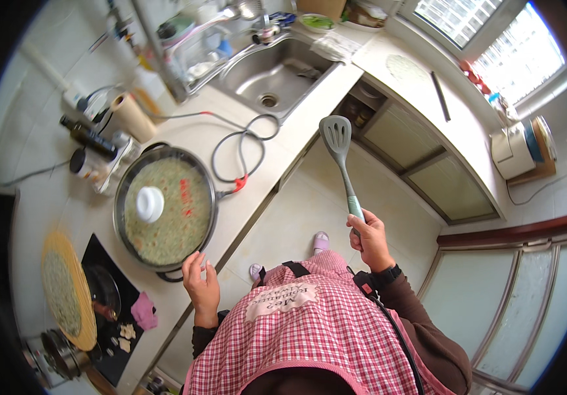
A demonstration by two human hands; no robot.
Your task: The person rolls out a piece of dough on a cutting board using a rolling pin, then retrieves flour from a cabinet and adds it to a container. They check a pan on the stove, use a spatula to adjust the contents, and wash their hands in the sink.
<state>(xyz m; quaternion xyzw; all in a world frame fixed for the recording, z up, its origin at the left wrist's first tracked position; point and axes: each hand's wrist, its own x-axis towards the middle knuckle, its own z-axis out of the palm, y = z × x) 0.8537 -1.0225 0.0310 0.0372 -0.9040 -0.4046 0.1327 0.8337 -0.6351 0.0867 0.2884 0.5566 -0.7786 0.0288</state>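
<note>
My right hand (370, 237) grips the pale green handle of a grey slotted spatula (338, 140), its head pointing up and away from me over the floor. Nothing is held in my left hand (201, 286), whose fingers are apart near the lower edge of a round electric pan (213, 237). A glass lid with a white knob (150, 204) covers the pan. Through the glass shows a greenish, browned-spotted flatbread (165, 168) that fills the pan. At the left, another green-flecked flat round of dough (61, 291) lies on a round woven tray (87, 316).
A looped power cord (214, 158) lies between the pan and the steel sink (283, 74). Bottles and jars (88, 138) stand behind the pan. A black cooktop (128, 340) with a pink cloth (144, 311) is at lower left. The right counter bears a dark rod (440, 96) and a thin dough round (406, 67).
</note>
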